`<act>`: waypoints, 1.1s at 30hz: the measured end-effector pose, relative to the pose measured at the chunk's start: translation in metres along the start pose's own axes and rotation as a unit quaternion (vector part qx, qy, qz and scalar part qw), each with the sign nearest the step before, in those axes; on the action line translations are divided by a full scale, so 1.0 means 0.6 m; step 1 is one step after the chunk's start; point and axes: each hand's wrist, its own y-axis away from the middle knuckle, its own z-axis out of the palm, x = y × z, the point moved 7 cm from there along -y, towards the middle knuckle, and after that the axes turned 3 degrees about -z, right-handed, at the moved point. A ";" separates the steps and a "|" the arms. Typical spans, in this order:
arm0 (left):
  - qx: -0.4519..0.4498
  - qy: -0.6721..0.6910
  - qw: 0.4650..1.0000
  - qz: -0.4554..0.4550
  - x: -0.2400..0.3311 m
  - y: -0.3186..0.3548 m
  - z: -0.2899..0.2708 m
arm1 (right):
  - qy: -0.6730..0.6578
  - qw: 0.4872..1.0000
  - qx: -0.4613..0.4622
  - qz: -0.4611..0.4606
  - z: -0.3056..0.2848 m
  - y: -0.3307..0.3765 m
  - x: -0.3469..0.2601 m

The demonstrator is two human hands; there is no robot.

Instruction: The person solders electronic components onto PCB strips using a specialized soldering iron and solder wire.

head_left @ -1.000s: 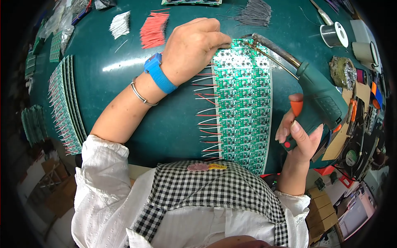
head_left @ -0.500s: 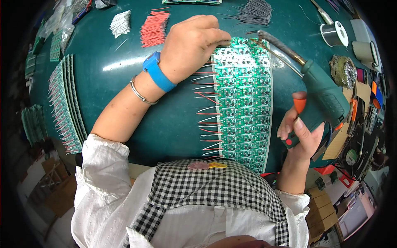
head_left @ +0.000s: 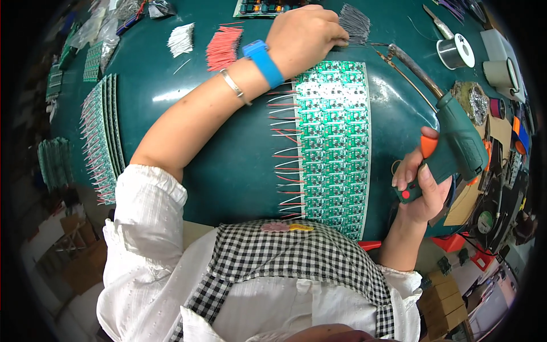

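Note:
My left hand point(head_left: 306, 39) reaches past the far end of the board panel, its fingertips pinched together at the edge of a pile of dark grey wires point(head_left: 354, 24). What sits between those fingertips is too small to make out. My right hand point(head_left: 423, 185) grips a green soldering gun point(head_left: 460, 134) with an orange trigger. Its tip points left, just right of the wire pile and above the panel's far right corner. The panel of green circuit boards point(head_left: 333, 151) lies flat in front of me, with red and white wires point(head_left: 285, 151) sticking out along its left edge.
Red wires point(head_left: 223, 48) and white wires point(head_left: 181, 40) lie in piles at the far left. Stacked wired panels point(head_left: 102, 139) stand at left. A solder spool point(head_left: 456, 52), a foil-wrapped lump point(head_left: 472, 100) and tools crowd the right. Another populated board point(head_left: 253, 8) sits at the far edge.
My left hand has moved from the panel's far left corner, away and to the right, to the dark wires. The soldering gun has shifted right, its tip off the panel.

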 end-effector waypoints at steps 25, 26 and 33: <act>0.035 -0.038 0.976 -0.212 -0.134 0.224 -0.146 | -0.011 0.999 -0.027 -0.030 0.003 0.001 -0.003; 0.020 -0.032 0.975 -0.219 -0.139 0.224 -0.136 | -0.008 0.999 -0.027 -0.034 0.002 0.000 -0.003; -0.021 -0.018 0.973 -0.227 -0.115 0.210 -0.133 | -0.016 0.995 0.042 -0.094 -0.052 0.018 -0.068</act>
